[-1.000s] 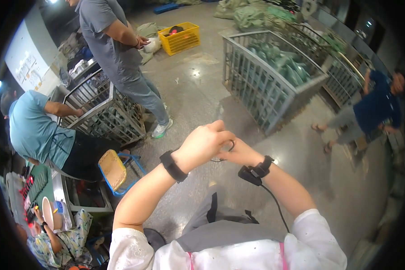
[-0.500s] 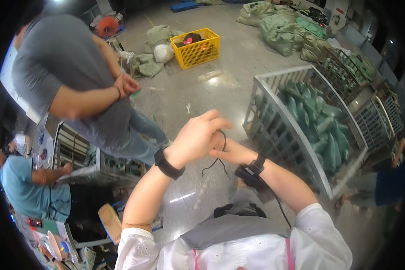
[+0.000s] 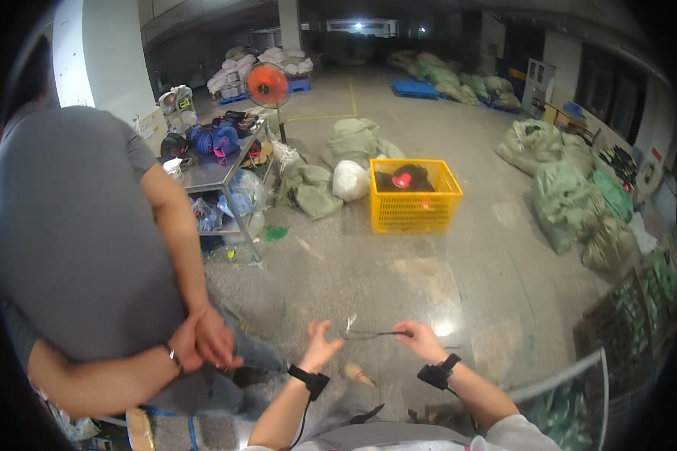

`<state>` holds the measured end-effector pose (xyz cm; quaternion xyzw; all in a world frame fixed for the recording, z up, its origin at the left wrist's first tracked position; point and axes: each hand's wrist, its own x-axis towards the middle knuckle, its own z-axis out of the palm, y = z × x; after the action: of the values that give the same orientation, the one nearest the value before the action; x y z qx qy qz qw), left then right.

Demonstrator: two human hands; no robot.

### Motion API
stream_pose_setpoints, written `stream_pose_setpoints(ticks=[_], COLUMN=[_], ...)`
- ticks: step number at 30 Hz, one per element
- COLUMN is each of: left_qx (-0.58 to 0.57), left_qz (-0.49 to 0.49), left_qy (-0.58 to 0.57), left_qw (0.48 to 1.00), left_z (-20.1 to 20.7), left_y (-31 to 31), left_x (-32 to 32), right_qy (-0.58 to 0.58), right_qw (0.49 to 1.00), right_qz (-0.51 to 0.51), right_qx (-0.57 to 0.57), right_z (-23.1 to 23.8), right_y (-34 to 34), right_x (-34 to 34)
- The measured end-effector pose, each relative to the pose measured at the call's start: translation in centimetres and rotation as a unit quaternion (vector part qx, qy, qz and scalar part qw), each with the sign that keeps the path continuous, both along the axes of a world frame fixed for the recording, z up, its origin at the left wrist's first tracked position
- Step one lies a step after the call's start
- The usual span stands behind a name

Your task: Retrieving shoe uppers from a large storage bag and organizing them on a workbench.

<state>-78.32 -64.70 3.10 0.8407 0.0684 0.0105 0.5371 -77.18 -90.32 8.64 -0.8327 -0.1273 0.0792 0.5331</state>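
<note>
A thin black cord (image 3: 376,333) stretches between my two hands in front of me. Its right end is pinched in the closed fingers of my right hand (image 3: 421,342). My left hand (image 3: 320,346) is at the cord's other end, fingers spread and thumb pointing toward it; whether the cord touches that thumb I cannot make out. Each wrist wears a black strap, the left strap (image 3: 309,380) and the right strap (image 3: 438,370), both with a small dark box.
Close on my left stands a person in a grey shirt (image 3: 90,225), hands clasped. Ahead are a yellow crate (image 3: 416,213) on the floor, sacks (image 3: 308,188), a metal table (image 3: 210,177) and an orange fan (image 3: 268,84). More sacks (image 3: 560,203) and a metal cage (image 3: 560,368) lie right.
My view has tilted up toward the far floor. My hands, close together half a second ago with the cord looped at the fingers, have moved apart, drawing it out sideways.
</note>
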Motion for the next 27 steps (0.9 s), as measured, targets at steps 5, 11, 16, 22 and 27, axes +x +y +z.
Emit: stream_pose_setpoints(ticks=[5, 11, 16, 22, 27], left_qx=[-0.236, -0.255, -0.214, -0.46, -0.614], left_qz=[-0.24, -0.281, -0.112, 0.156, 0.31], left_qy=[-0.079, 0.066, 0.166, -0.067, -0.174], left_qw=[0.938, 0.923, 0.956, 0.872, 0.705], left_z=[-0.8, 1.4, -0.1, 2.2, 5.8], left_y=[-1.5, 1.0, 10.5, 21.1, 26.9], left_x=[16.1, 32.2, 45.3, 56.9, 62.2], right_qy=[-0.051, -0.124, -0.063, 0.17, 0.179], right_qw=[0.982, 0.981, 0.989, 0.927, 0.833], right_qz=[0.179, 0.149, 0.125, 0.323, 0.522], right_qx=[-0.045, -0.026, 0.045, 0.089, 0.028], right_z=[1.6, 6.0, 3.0, -3.5, -2.9], right_y=[7.8, 11.7, 16.1, 28.3, 42.6], right_x=[16.6, 35.3, 54.6, 70.0, 75.6])
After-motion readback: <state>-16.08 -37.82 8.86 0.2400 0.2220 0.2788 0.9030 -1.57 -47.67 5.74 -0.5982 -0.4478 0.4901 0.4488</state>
